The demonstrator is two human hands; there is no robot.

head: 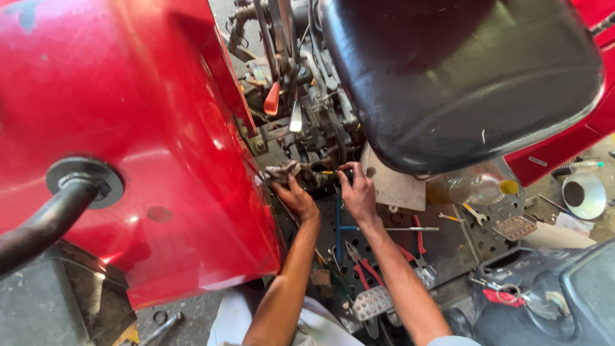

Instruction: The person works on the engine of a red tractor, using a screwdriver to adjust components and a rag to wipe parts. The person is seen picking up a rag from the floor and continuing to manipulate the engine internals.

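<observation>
Leftmost, a red tractor fender (128, 128) filled the view well to the left of both hands, with a black curved handrail (45, 224) bolted through it on a round washer plate; it walled the workspace in, which likely explains why both forearms reached in from below rather than from the side.

Left hand (296, 197) lay palm-down, fingers curled and pressed onto a dirty grey rag (291, 172) bunched just beyond its fingertips. The rag sat against the greasy linkage (320, 128) at the base of the levers, seemingly to soak oil or steady the part.

Just right of it, nearly touching, the right hand (357, 189) was closed around a screwdriver (336, 173) with a dark green handle, tip pointing left toward the rag. Whether the tip was seated in a fastener could not be told.

Above both hands stood an orange-tipped lever (273, 99) and a pale-tipped one (295, 118). Above and right of the right hand hung the black seat (461, 77), shading the mechanism.

Below the right forearm, on the perforated footplate (448, 247), lay red-handled pliers (359, 266) and a blue T-handled wrench (339, 224), laid within easy reach. Farther right sat a plastic bottle of yellowish oil (471, 189) on its side, small spanners (474, 214), then a white funnel (584, 194) on the ground, well apart.
</observation>
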